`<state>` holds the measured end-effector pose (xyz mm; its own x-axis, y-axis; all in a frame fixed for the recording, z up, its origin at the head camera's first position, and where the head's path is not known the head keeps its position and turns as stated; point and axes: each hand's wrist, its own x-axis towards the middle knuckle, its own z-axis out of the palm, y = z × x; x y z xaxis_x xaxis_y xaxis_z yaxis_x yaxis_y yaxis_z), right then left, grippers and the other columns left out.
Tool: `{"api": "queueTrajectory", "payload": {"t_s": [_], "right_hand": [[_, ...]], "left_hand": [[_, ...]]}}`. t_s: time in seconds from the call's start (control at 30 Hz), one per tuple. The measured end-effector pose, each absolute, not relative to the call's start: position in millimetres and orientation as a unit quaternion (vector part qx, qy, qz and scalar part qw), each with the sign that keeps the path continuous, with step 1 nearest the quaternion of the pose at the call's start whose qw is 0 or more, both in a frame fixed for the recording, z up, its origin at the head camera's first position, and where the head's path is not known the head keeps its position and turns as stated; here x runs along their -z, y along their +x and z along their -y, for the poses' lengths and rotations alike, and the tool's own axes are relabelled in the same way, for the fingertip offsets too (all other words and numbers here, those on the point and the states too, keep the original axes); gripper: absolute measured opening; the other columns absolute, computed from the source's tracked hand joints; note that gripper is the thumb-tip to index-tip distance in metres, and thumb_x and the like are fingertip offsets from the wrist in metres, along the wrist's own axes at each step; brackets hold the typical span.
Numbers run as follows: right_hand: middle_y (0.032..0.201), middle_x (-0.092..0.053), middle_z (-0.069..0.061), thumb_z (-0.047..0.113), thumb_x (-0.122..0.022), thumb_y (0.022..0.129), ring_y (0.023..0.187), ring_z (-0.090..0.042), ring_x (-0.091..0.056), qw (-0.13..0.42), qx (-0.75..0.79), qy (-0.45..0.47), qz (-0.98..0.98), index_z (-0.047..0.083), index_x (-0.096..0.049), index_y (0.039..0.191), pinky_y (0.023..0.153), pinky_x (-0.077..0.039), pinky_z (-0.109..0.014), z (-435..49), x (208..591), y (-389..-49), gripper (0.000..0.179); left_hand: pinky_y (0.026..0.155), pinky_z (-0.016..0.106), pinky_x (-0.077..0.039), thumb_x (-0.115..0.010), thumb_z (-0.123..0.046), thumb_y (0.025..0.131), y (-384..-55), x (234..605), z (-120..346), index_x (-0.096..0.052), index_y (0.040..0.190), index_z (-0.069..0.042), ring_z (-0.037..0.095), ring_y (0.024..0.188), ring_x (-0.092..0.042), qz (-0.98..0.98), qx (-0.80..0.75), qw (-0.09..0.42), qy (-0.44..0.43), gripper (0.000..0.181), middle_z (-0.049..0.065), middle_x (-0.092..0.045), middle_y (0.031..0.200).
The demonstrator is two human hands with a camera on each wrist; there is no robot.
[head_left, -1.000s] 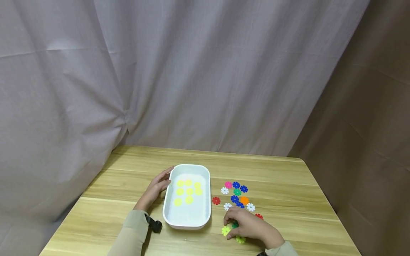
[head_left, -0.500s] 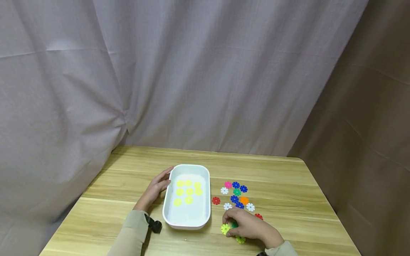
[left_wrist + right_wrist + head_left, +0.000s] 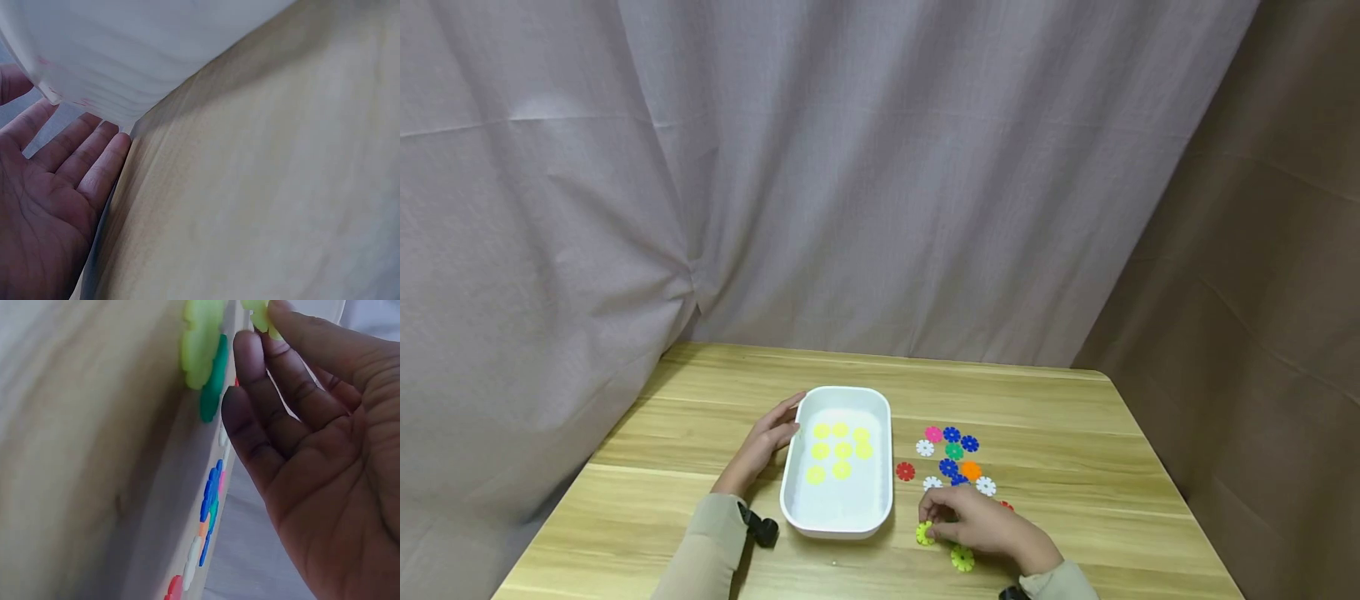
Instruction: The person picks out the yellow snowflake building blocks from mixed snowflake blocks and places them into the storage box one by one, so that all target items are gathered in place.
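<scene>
A yellow notched plastic disc (image 3: 923, 534) is pinched between thumb and fingertips of my right hand (image 3: 981, 523), just above the table. The same held disc (image 3: 255, 307) shows at the top of the right wrist view. Another yellow disc (image 3: 962, 558) lies on the table below that hand. A green disc (image 3: 215, 381) beside it is mostly hidden by the hand in the head view. My left hand (image 3: 765, 440) rests with extended fingers against the left side of a white tray (image 3: 837, 510). Inside the tray lie several yellow discs (image 3: 842, 450), spread flat.
Right of the tray lie loose discs: red (image 3: 906, 472), pink (image 3: 933, 434), orange (image 3: 971, 471), white (image 3: 986, 486) and several blue ones (image 3: 951, 434). Another green disc (image 3: 954, 451) lies among them. Grey curtains (image 3: 910, 183) hang behind the wooden table (image 3: 1037, 433).
My right hand has taken hold of the yellow disc and raised it slightly, up and left. The other yellow disc is now more exposed. My left hand and the tray stay put.
</scene>
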<state>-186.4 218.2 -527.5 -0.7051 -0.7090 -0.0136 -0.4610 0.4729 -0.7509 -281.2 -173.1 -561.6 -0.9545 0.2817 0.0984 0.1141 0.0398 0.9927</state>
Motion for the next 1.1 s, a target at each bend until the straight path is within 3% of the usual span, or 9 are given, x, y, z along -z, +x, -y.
{"api": "queueTrajectory", "payload": {"t_s": [0.17, 0.57, 0.9, 1.1], "right_hand": [[0.094, -0.07, 0.001, 0.017, -0.072, 0.094, 0.084, -0.006, -0.064, 0.17, 0.395, -0.36, -0.828, 0.017, -0.067, 0.102, 0.076, -0.058, -0.025, -217.8, 521.1, -192.4, 0.009], [0.096, -0.07, 0.005, 0.016, -0.073, 0.093, 0.087, -0.009, -0.066, 0.131, 0.4, -0.383, -0.823, 0.015, -0.068, 0.104, 0.076, -0.058, -0.028, -197.3, 492.0, -221.8, 0.013], [0.093, -0.071, 0.005, 0.021, -0.073, 0.094, 0.085, -0.01, -0.067, 0.164, 0.402, -0.381, -0.816, 0.021, -0.067, 0.101, 0.073, -0.059, -0.028, -162.4, 479.2, -249.8, 0.009], [0.094, -0.071, 0.002, 0.014, -0.075, 0.092, 0.086, -0.007, -0.065, 0.186, 0.366, -0.408, -0.816, 0.019, -0.069, 0.099, 0.078, -0.057, -0.025, -137.8, 474.2, -267.5, 0.011]], "left_hand": [[0.108, 0.041, -0.045, -0.052, -0.013, 0.102, -282.2, 562.5, 173.7, -0.041, 0.155, -0.019, 0.037, 0.134, -0.05, -0.721, -0.677, 0.061, 0.136, 0.055, 0.019, -0.047, 0.15], [0.108, 0.042, -0.045, -0.053, -0.013, 0.101, -280.6, 563.2, 173.6, -0.041, 0.155, -0.018, 0.039, 0.133, -0.05, -0.714, -0.683, 0.061, 0.142, 0.055, 0.022, -0.047, 0.15], [0.106, 0.037, -0.047, -0.052, -0.01, 0.101, -279.5, 561.3, 172.2, -0.041, 0.155, -0.018, 0.038, 0.134, -0.05, -0.709, -0.69, 0.063, 0.135, 0.056, 0.021, -0.048, 0.149], [0.104, 0.034, -0.048, -0.051, -0.008, 0.101, -281.1, 561.1, 171.5, -0.042, 0.155, -0.018, 0.038, 0.134, -0.049, -0.705, -0.694, 0.065, 0.134, 0.055, 0.021, -0.047, 0.15]]}}
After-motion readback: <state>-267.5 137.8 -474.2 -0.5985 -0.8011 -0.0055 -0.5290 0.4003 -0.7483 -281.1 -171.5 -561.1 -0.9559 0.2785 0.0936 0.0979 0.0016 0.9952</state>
